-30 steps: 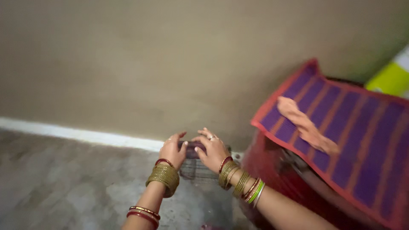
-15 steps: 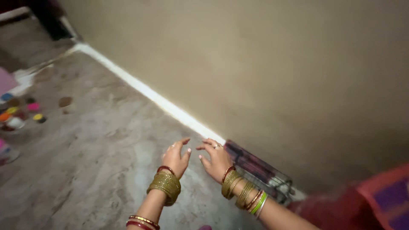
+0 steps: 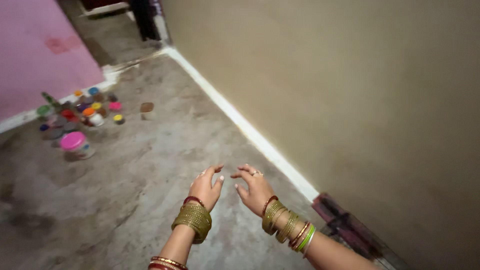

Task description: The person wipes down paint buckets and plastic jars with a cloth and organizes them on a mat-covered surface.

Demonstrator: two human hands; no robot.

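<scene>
My left hand (image 3: pixel 206 185) and my right hand (image 3: pixel 255 187) hover side by side above the grey floor (image 3: pixel 150 175), fingers spread and curled, holding nothing. Both wrists carry stacks of gold, red and green bangles. A dark wire rack-like object (image 3: pixel 345 225) lies on the floor against the wall base, behind my right forearm, apart from both hands.
A beige wall (image 3: pixel 350 100) with a white skirting strip (image 3: pixel 240 120) runs along the right. At the far left, several small jars with coloured lids (image 3: pixel 82 112) and a pink-lidded jar (image 3: pixel 75 144) stand on the floor by a pink wall (image 3: pixel 40 55).
The view has swung left, away from the red-and-purple cloth. My hands have left the wire object, which now lies behind my right arm; the jars have come into view.
</scene>
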